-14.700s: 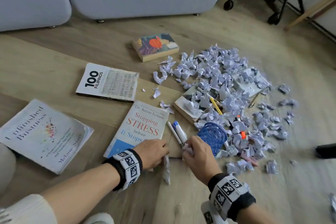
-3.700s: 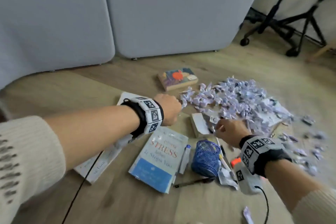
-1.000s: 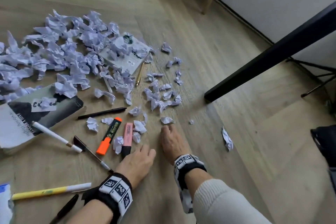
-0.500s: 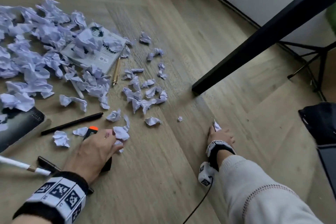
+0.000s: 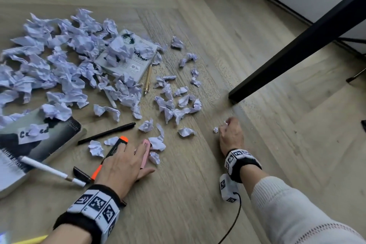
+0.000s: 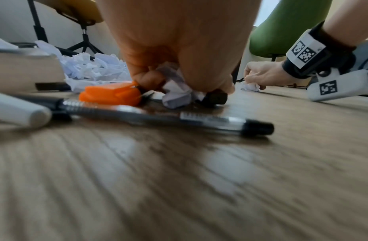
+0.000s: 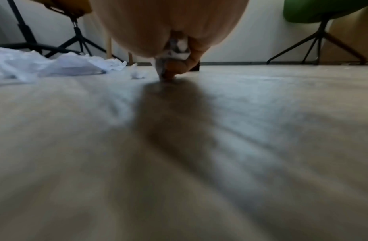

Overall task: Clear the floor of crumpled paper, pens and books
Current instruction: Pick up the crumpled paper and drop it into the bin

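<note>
- Presently, scattered scraps are being gathered: a crumpled paper scrap [image 7: 176, 48] is pinched in the right hand [image 5: 230, 136], low on the floor [image 5: 178, 204].
- The left hand [image 5: 122, 164] is curled over a paper ball [image 6: 176, 96], between the orange highlighter [image 5: 116, 145] and pink highlighter [image 5: 145, 150].
- Next, lifting is called for; the paper pile [image 5: 65, 61] remains.

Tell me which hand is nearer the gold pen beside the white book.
Left. The left hand lies below the gold pen, on the highlighters; the right hand is farther off, near the table leg.
</note>
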Action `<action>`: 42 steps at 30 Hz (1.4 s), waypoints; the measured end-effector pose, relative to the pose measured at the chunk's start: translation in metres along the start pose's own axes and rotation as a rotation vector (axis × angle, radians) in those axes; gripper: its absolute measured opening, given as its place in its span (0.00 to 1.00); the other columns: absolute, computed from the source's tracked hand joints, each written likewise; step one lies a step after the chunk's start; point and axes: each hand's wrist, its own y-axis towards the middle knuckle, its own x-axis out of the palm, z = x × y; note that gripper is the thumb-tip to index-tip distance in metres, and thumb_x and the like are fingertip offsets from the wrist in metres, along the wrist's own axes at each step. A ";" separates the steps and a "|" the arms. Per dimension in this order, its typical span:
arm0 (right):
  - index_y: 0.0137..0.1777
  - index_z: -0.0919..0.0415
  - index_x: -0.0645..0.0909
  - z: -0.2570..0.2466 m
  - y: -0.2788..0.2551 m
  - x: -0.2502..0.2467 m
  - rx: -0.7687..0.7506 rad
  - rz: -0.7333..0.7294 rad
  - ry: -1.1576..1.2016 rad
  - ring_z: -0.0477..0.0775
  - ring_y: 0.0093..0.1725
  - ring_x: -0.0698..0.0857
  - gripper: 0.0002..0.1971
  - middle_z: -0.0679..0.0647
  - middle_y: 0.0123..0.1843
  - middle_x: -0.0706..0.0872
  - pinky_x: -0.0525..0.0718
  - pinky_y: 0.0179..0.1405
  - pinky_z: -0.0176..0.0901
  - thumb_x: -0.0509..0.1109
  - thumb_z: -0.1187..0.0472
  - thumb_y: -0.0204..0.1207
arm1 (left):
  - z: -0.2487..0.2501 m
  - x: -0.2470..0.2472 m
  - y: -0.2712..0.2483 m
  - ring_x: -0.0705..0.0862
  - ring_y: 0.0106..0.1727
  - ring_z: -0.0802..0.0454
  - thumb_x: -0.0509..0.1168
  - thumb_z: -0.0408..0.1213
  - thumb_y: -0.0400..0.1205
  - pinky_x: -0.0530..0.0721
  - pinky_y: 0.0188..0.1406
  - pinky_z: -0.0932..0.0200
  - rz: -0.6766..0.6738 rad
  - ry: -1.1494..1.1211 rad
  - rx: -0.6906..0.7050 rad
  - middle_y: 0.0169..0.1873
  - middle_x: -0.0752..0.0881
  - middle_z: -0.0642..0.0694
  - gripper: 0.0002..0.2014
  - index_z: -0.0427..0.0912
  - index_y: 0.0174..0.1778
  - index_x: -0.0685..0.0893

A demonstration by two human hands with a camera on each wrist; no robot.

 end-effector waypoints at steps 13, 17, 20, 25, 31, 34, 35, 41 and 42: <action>0.57 0.59 0.74 -0.075 -0.030 0.028 -0.387 -0.155 -0.073 0.58 0.41 0.80 0.14 0.56 0.53 0.79 0.77 0.37 0.47 0.62 0.48 0.82 | -0.025 -0.013 -0.008 0.83 0.22 0.41 0.66 0.62 0.72 0.76 0.15 0.56 0.070 -0.076 -0.136 0.25 0.80 0.44 0.24 0.42 0.35 0.78; 0.52 0.61 0.76 -0.091 -0.041 0.049 -0.586 -0.194 -0.297 0.55 0.38 0.76 0.14 0.56 0.48 0.76 0.78 0.32 0.45 0.57 0.50 0.83 | -0.040 -0.036 -0.006 0.88 0.38 0.38 0.65 0.53 0.81 0.72 0.26 0.53 0.013 -0.026 -0.454 0.42 0.84 0.39 0.18 0.40 0.51 0.75; 0.47 0.66 0.76 -0.100 -0.033 0.045 -0.566 -0.158 -0.109 0.65 0.36 0.81 0.05 0.61 0.42 0.81 0.74 0.31 0.47 0.64 0.64 0.80 | -0.051 -0.032 -0.008 0.87 0.52 0.43 0.51 0.60 0.85 0.78 0.39 0.53 -0.068 0.087 -0.543 0.54 0.82 0.42 0.23 0.43 0.60 0.73; 0.58 0.64 0.74 -0.126 -0.009 0.030 -0.313 0.083 0.116 0.61 0.37 0.81 0.10 0.60 0.40 0.81 0.77 0.33 0.49 0.63 0.60 0.80 | -0.047 -0.028 -0.012 0.87 0.50 0.46 0.52 0.62 0.83 0.71 0.34 0.55 -0.089 0.109 -0.471 0.54 0.79 0.45 0.23 0.46 0.54 0.77; 0.79 0.31 0.45 -0.150 0.026 0.054 -0.160 -0.364 0.013 0.72 0.80 0.57 0.44 0.56 0.82 0.48 0.66 0.70 0.78 0.55 0.19 0.65 | -0.048 -0.018 -0.017 0.81 0.20 0.45 0.69 0.63 0.72 0.56 0.17 0.63 -0.006 -0.031 -0.428 0.36 0.77 0.42 0.24 0.43 0.35 0.77; 0.78 0.28 0.42 -0.160 0.018 0.071 -0.435 -0.416 -0.163 0.71 0.81 0.52 0.44 0.52 0.83 0.44 0.69 0.66 0.82 0.51 0.18 0.64 | -0.045 -0.026 -0.021 0.81 0.32 0.46 0.48 0.73 0.76 0.67 0.20 0.59 0.069 -0.001 -0.440 0.41 0.76 0.45 0.31 0.46 0.40 0.76; 0.79 0.30 0.45 -0.162 0.012 0.076 -0.517 -0.386 -0.264 0.69 0.80 0.54 0.41 0.52 0.83 0.48 0.71 0.66 0.79 0.51 0.20 0.67 | -0.043 -0.027 -0.026 0.80 0.38 0.48 0.44 0.76 0.73 0.70 0.23 0.57 0.046 0.024 -0.462 0.44 0.75 0.46 0.34 0.48 0.44 0.75; 0.63 0.49 0.65 -0.172 -0.019 0.080 -0.644 -0.182 -0.352 0.65 0.58 0.76 0.18 0.60 0.63 0.75 0.79 0.42 0.56 0.58 0.41 0.80 | -0.041 -0.019 -0.054 0.69 0.41 0.49 0.51 0.75 0.73 0.71 0.27 0.60 -0.237 0.137 -0.511 0.52 0.70 0.42 0.40 0.41 0.63 0.71; 0.60 0.52 0.64 -0.172 -0.024 0.079 -0.685 -0.179 -0.363 0.66 0.53 0.79 0.15 0.63 0.62 0.77 0.80 0.38 0.55 0.62 0.47 0.81 | -0.040 -0.019 -0.055 0.72 0.38 0.49 0.57 0.72 0.74 0.71 0.26 0.60 -0.245 0.083 -0.509 0.51 0.72 0.42 0.36 0.41 0.59 0.74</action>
